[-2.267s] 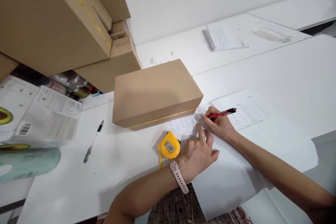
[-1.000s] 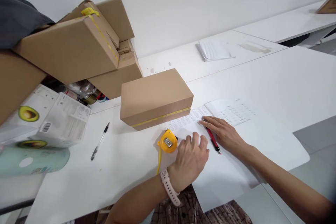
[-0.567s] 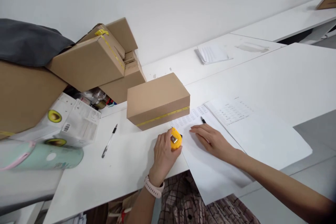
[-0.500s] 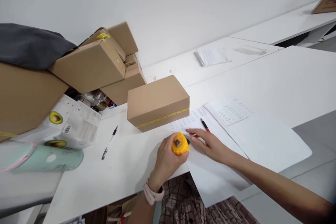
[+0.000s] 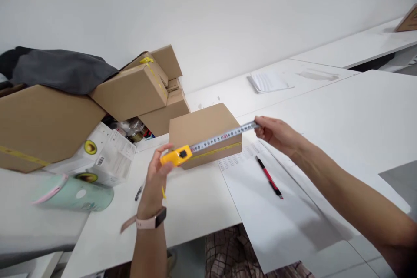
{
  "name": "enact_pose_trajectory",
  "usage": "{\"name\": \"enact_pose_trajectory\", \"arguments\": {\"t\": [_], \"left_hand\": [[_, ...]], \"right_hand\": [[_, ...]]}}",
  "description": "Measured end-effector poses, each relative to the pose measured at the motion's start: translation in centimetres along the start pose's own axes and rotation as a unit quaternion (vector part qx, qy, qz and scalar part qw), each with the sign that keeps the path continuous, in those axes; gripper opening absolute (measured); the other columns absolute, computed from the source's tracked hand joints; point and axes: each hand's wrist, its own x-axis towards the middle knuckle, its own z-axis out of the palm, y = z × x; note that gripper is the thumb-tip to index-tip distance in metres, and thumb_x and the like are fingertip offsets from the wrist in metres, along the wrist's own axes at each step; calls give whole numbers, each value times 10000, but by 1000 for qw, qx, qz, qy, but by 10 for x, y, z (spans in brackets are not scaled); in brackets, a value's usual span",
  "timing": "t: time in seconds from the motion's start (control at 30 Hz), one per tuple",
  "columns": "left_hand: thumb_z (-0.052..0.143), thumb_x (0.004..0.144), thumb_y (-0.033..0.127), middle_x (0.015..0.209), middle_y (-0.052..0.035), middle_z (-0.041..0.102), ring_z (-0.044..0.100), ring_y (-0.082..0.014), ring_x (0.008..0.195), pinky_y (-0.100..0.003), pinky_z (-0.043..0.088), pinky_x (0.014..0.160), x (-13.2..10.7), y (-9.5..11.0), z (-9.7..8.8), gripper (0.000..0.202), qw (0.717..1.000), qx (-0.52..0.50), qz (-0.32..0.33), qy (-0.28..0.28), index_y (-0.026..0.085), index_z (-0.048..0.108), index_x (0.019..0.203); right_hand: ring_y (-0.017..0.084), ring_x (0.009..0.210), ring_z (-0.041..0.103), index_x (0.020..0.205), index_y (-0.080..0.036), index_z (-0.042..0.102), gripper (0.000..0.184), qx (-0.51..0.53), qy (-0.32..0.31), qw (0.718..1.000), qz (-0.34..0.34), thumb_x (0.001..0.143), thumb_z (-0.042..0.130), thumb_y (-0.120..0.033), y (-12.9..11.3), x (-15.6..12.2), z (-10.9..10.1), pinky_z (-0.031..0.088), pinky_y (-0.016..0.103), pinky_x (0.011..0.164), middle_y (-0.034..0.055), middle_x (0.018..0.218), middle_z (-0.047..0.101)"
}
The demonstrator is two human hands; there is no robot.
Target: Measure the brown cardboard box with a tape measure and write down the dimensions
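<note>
My left hand [image 5: 157, 178] is closed around the yellow case of a tape measure [image 5: 176, 155]. Its blade [image 5: 224, 135] is pulled out to the right, with numbers facing up, and my right hand [image 5: 272, 134] pinches the far end. The blade passes in front of a closed brown cardboard box [image 5: 203, 122] on the table, roughly along its long side. A strip of yellow tape runs along the box's front face. Whether the blade touches the box I cannot tell.
Printed sheets [image 5: 260, 226] lie at the right with a red and black pen [image 5: 269, 178] on them. Stacked cardboard boxes [image 5: 130, 91], an avocado-printed carton [image 5: 100, 152] and a mint green bottle [image 5: 81, 195] stand left. A second pen [image 5: 138, 193] is partly hidden by my left wrist.
The tape's blade has come out of its case. My left hand has moved left and up with the case, while my right hand has gone up and right, now gripping the blade's end.
</note>
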Motion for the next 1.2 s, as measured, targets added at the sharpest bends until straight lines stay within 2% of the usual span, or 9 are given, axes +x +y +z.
{"name": "enact_pose_trajectory", "arguments": {"t": [0.13,0.2,0.27,0.4,0.53,0.7,0.83,1.07,1.2], "left_hand": [[777,710,347,961,-60,735,721,-207,803,-299,581,766,50,2,-25,423,983,-102,35,147,178,634,1070],[724,769,357,862,-46,727,717,-186,729,-299,588,740,70,-4,-33,317,966,-139,21,217,167,629,1005],[668,830,370,807,-37,715,712,-173,683,-307,590,735,83,-12,-37,267,955,-155,10,251,161,620,989],[655,861,412,819,-42,710,731,-191,703,-357,592,782,93,-28,-34,301,946,-178,-6,271,164,597,1022],[646,872,427,814,-42,705,732,-188,705,-343,588,790,98,-32,-25,318,941,-199,-24,272,163,589,1041],[606,903,443,834,-47,714,732,-180,715,-308,586,775,102,-32,-20,331,938,-216,-30,270,168,581,1085],[618,896,466,842,-62,712,736,-193,692,-332,592,755,102,-35,-20,350,938,-210,-26,275,164,572,1067],[656,857,477,785,-33,672,726,-208,640,-366,610,681,105,-35,-19,378,936,-181,-8,302,174,545,1052],[745,783,450,884,-39,674,716,-187,707,-359,608,717,92,-21,-14,467,932,-149,49,326,185,524,1098]], "right_hand": [[94,574,415,717,-186,585,370,6,37,999,-10,660,837,-450,-8,64,-1,365,246,508,-24,651,487],[95,568,422,695,-192,558,353,-29,69,997,-13,688,794,-454,1,87,3,369,244,510,-23,648,493],[97,566,432,663,-198,527,357,-61,90,994,-10,704,759,-465,14,100,10,376,244,518,-21,641,498],[114,589,477,648,-204,508,365,-92,97,991,-6,715,734,-482,35,105,25,396,251,539,-16,642,516],[137,641,525,702,-209,516,394,-120,104,987,7,704,760,-518,40,102,33,405,257,542,-6,699,568],[176,716,591,810,-204,590,444,-125,105,986,32,706,747,-605,47,104,32,449,275,564,38,832,661],[202,731,606,829,-201,625,461,-145,114,982,32,707,743,-629,52,106,28,458,292,561,61,856,677],[213,707,596,750,-223,637,395,-198,128,971,37,723,734,-605,43,103,29,433,307,533,69,835,684],[210,697,590,719,-210,650,428,-275,105,956,15,736,702,-634,33,100,29,417,301,532,73,806,689]]}}
